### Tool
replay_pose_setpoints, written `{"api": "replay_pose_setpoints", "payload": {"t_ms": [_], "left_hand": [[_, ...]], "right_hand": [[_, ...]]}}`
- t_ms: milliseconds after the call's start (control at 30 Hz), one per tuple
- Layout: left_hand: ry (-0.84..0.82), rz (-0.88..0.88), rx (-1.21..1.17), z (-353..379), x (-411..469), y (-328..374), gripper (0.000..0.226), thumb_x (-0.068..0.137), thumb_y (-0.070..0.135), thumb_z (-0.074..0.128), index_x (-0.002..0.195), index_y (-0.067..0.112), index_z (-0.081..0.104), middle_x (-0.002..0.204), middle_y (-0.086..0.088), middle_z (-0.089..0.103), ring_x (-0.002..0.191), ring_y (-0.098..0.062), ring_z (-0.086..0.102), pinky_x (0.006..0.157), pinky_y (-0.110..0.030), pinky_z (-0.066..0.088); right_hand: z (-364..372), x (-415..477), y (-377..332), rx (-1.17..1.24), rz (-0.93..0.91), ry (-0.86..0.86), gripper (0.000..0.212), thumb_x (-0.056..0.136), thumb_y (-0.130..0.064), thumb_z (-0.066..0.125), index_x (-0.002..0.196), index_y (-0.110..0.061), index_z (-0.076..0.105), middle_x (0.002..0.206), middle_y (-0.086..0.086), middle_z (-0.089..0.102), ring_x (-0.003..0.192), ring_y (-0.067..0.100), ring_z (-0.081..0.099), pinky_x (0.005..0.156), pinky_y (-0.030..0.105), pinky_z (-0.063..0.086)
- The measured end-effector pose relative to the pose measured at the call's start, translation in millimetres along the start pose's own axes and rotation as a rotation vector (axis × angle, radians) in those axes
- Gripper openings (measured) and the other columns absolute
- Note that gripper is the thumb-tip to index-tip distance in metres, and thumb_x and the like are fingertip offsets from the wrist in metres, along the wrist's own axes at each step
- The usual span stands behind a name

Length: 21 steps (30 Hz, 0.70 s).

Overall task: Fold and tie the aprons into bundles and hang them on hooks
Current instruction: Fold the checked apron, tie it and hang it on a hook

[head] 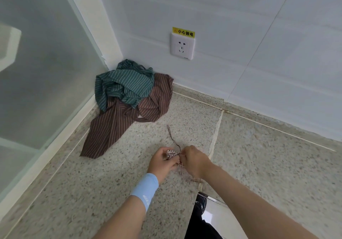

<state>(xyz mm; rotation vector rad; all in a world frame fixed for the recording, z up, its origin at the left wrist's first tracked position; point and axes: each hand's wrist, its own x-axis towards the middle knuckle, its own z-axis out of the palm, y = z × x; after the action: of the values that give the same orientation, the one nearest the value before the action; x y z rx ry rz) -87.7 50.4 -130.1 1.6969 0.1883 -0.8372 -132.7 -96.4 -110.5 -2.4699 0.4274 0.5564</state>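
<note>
Checked apron bundle [171, 154] — rolled small, low over the speckled counter [259, 155] near its front edge, between 2 hands; resting or lifted, not clear; gripped by the left hand [162, 162], fingers curled round it from the left; met on its right side by the right hand [194, 161], fingertips pressed together, pinching the checked tie [170, 132]; 1 end of that tie trailing away toward the wall, another lying beneath the right wrist. Light-blue wristband [145, 188] on the left forearm. Further back, in the corner — 2 loose striped aprons heaped: green apron [122, 85] on top, brown apron [118, 125] beneath, spreading forward. Behind, tiled wall [240, 35] with 1 socket [182, 48] under a yellow label [183, 32]; frosted glass panel [37, 72] at left.
</note>
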Motion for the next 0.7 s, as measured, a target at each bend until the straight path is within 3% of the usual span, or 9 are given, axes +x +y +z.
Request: {"api": "replay_pose_setpoints", "payload": {"t_ms": [100, 200, 300, 433, 467, 567, 667, 700], "left_hand": [[0.068, 0.011, 0.213, -0.6, 0.1, -1.0, 0.036, 0.074, 0.033, 0.078, 0.104, 0.022, 0.062, 0.100, 0.002, 0.071, 0.091, -0.014, 0.067, 0.078, -0.031, 0.055], [0.144, -0.030, 0.259, 3.2, -0.7, -4.5, 0.027, 0.081, 0.024, 0.074, 0.102, 0.018, 0.057, 0.096, 0.000, 0.065, 0.082, -0.013, 0.062, 0.063, -0.024, 0.045], [0.162, 0.007, 0.366, 8.1, -5.2, -3.8, 0.021, 0.081, 0.018, 0.069, 0.096, 0.017, 0.055, 0.097, -0.002, 0.059, 0.080, -0.015, 0.059, 0.059, -0.024, 0.045], [0.124, 0.306, 0.599, 4.9, -0.5, -8.7, 0.036, 0.081, -0.001, 0.063, 0.108, 0.023, 0.062, 0.111, 0.007, 0.049, 0.106, -0.012, 0.054, 0.092, -0.024, 0.049], [0.094, 0.364, 0.644, 4.6, 0.9, -9.5, 0.042, 0.081, -0.007, 0.059, 0.110, 0.023, 0.066, 0.110, 0.008, 0.050, 0.105, -0.012, 0.054, 0.094, -0.022, 0.047], [0.064, 0.329, 0.661, 5.7, 0.0, -7.0, 0.027, 0.089, 0.003, 0.056, 0.102, 0.020, 0.072, 0.100, 0.007, 0.062, 0.095, -0.012, 0.059, 0.081, -0.016, 0.044], [0.060, 0.228, 0.526, 8.9, 2.4, -7.4, 0.004, 0.087, 0.021, 0.071, 0.085, 0.024, 0.073, 0.084, 0.008, 0.070, 0.082, -0.010, 0.065, 0.069, -0.013, 0.045], [0.052, 0.220, 0.511, 9.7, 3.6, -8.3, 0.007, 0.083, 0.022, 0.074, 0.079, 0.026, 0.072, 0.079, 0.008, 0.069, 0.076, -0.009, 0.064, 0.065, -0.011, 0.045]], "right_hand": [[0.6, 0.5, -2.3, -0.532, -0.154, 0.001, 0.029, 0.103, -0.028, 0.041, 0.121, -0.008, 0.053, 0.115, 0.012, 0.054, 0.101, 0.031, 0.056, 0.076, 0.040, 0.042], [2.0, 0.7, -6.5, -0.768, -0.211, -0.047, 0.030, 0.100, -0.021, 0.044, 0.123, -0.004, 0.052, 0.115, 0.016, 0.054, 0.099, 0.032, 0.056, 0.071, 0.039, 0.035], [7.0, 1.8, -8.9, -0.701, -0.164, -0.078, 0.032, 0.099, -0.022, 0.047, 0.125, -0.003, 0.048, 0.119, 0.017, 0.051, 0.100, 0.031, 0.058, 0.069, 0.037, 0.037], [11.8, 3.3, -6.8, -0.565, -0.138, -0.064, 0.029, 0.100, -0.019, 0.049, 0.125, -0.005, 0.050, 0.120, 0.014, 0.053, 0.100, 0.031, 0.063, 0.064, 0.034, 0.041], [12.0, 3.5, -7.0, -0.549, -0.132, -0.052, 0.025, 0.100, -0.016, 0.048, 0.124, -0.006, 0.049, 0.119, 0.013, 0.056, 0.100, 0.030, 0.064, 0.065, 0.034, 0.042], [11.1, 3.6, -7.3, -0.508, -0.107, -0.014, 0.020, 0.100, -0.009, 0.047, 0.120, -0.009, 0.050, 0.114, 0.009, 0.063, 0.100, 0.029, 0.066, 0.066, 0.032, 0.042], [15.7, 5.4, -0.9, -0.479, -0.103, 0.025, 0.018, 0.102, -0.017, 0.051, 0.119, -0.014, 0.054, 0.111, 0.006, 0.062, 0.095, 0.026, 0.065, 0.064, 0.031, 0.044], [16.3, 4.9, 0.6, -0.457, -0.090, 0.030, 0.018, 0.102, -0.019, 0.052, 0.119, -0.015, 0.055, 0.108, 0.006, 0.060, 0.094, 0.025, 0.064, 0.064, 0.031, 0.046]]}}
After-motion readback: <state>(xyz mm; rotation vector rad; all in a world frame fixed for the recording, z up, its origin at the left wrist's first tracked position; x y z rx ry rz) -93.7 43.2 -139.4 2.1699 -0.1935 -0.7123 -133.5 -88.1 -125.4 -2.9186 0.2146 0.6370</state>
